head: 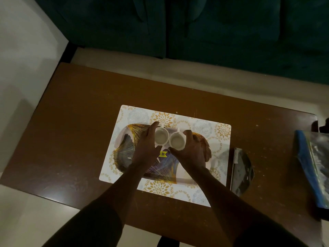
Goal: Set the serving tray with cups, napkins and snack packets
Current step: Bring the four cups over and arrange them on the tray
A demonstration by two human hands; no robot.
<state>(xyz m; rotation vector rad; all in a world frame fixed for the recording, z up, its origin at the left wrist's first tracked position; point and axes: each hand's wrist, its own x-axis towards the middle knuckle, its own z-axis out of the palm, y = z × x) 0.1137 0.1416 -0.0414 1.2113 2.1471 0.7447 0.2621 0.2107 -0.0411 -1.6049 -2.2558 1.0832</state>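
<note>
Two white cups stand upright and side by side at the far middle of the serving tray (124,157), which lies on a patterned placemat (220,132) on the brown table (74,122). The left hand (145,148) curls around the left cup (161,138), fingers on the side away from the other cup and thumb toward the near edge of the tray. The right hand (191,152) wraps the right cup (177,142) the same way. Each hand is half closed on its cup; whether the cups rest fully on the tray or are held a little above it cannot be told.

The two cups sit just beside each other, rims nearly touching. The likeliest trouble, I judge, is a knock: if either hand nudges its cup inward, the rims clash and one may tip or chip. Their handles point toward the far edge of the tray, close to its rim, so a push away from the person could slide a cup off the tray onto the placemat. The tray surface looks glossy, which would make such a slide easy.

A silvery snack packet (242,172) lies on the table just right of the placemat, and a blue-edged bag (309,168) lies further right of the tray, near the table's edge. Reaching across for these with a forearm low over the tray could sweep a cup. No napkins can be made out.
</note>
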